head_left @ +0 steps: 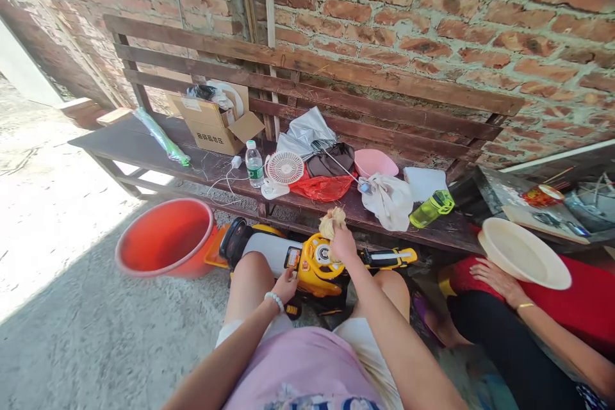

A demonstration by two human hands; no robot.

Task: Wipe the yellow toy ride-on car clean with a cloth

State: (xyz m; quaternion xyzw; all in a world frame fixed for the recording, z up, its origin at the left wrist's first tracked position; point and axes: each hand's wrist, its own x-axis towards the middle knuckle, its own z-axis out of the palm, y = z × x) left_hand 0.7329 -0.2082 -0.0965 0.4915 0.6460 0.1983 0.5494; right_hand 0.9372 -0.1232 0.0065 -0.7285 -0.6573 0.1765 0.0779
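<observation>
Looking down, I am holding a tan fibrous bundle (332, 223) in my right hand (343, 245), with my fingers closing narrowly around it just above a yellow toy car (314, 266) in the lower middle of the frame. The bundle looks loose, so it could be slipping or shedding bits if my grip is too light, and anything dropped may be landing in the toy's yellow parts. The toy could also be shifting on the concrete floor (91, 339) if I am pressing on it unevenly, though its wheels are mostly hidden.

My right arm is reaching forward and up from the bottom of the frame. My left hand (284, 286), below a bead bracelet (274, 300), is angling down onto the toy, but I cannot tell whether it is gripping or only touching. A wooden bench (139, 147) is running behind the toy, with a red plastic bag (321, 188) near my right hand. At the right, a co-worker's hand (497, 283) is touching a cream dish (523, 253).
</observation>
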